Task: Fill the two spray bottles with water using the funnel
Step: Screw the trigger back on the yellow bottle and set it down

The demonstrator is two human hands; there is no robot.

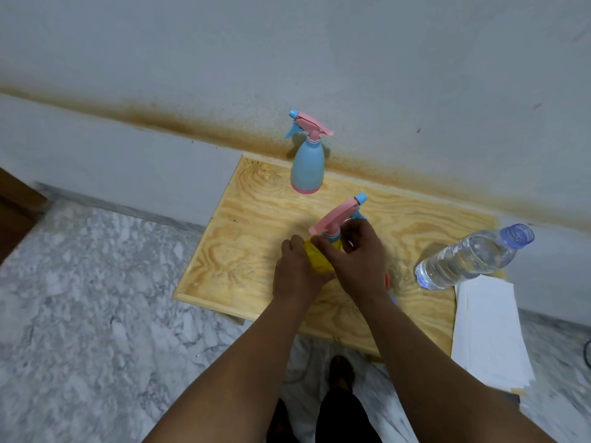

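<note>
Two spray bottles on the wooden table (256,238). One blue spray bottle (306,169) with a pink base at the back of the table, near the wall (224,52), standing up, with its pink and blue sprayer on top, well apart from both hands. One yellow spray bottle (316,259) near the middle of the table, mostly hidden by the hands.

Two hands, both on the yellow one. Left hand (297,270) wrapped round the yellow body, fingers curled, holding it. Right hand (359,254) up at the neck, fingers curled round the bottom of the pink sprayer head (339,215), gripping it. Sprayer head tilted, blue tip pointing up and to the right. Cannot tell whether the head is screwed on or loose.

One clear water bottle (470,255) at the right of the table, with no cap on its blue neck and water inside, apart from the hands. A small bit of something orange-red (387,280) just beside the right wrist, too hidden to say what. A tiny bit of something blue (393,298) under the right arm, also too hidden.

One stack of white paper (489,330) on the right corner of the table, hanging over the edge. Grey marble floor (96,298) below. One foot (342,372) on the floor near the table.
</note>
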